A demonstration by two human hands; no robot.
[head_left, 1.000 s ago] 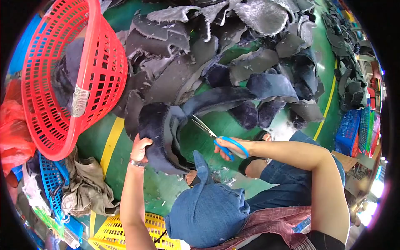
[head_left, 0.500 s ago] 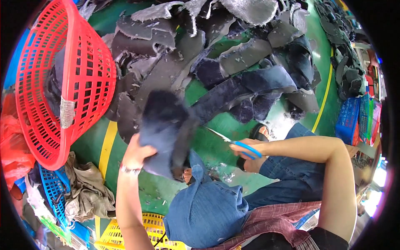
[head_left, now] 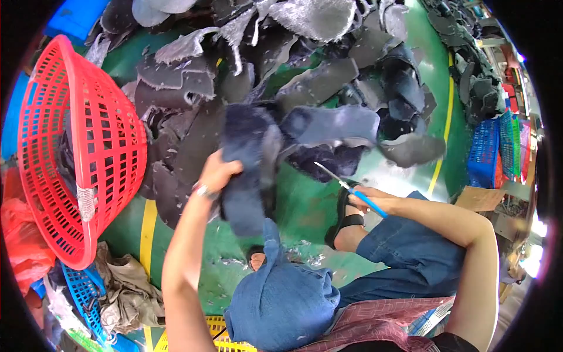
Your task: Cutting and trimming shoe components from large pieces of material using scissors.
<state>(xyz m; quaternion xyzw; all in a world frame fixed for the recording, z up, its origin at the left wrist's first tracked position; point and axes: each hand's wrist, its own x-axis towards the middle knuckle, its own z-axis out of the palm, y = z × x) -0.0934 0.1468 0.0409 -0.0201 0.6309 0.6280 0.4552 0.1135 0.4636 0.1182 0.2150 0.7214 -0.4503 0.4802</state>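
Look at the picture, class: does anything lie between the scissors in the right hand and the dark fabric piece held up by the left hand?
Nothing visible does. The scissors in the right hand point across bare green floor toward the dark fabric piece gripped by the left hand.

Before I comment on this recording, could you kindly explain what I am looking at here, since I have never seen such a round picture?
The picture comes from a wide fisheye camera worn on a person's head, looking down, so straight edges bend near the rim. There is no machine: both hands are the person's own. The left hand holds up a dark blue denim piece. The right hand grips blue-handled scissors. On the green floor lie many grey and blue fabric scraps. A red basket stands at the left, tilted. A denim bundle rests on the lap.
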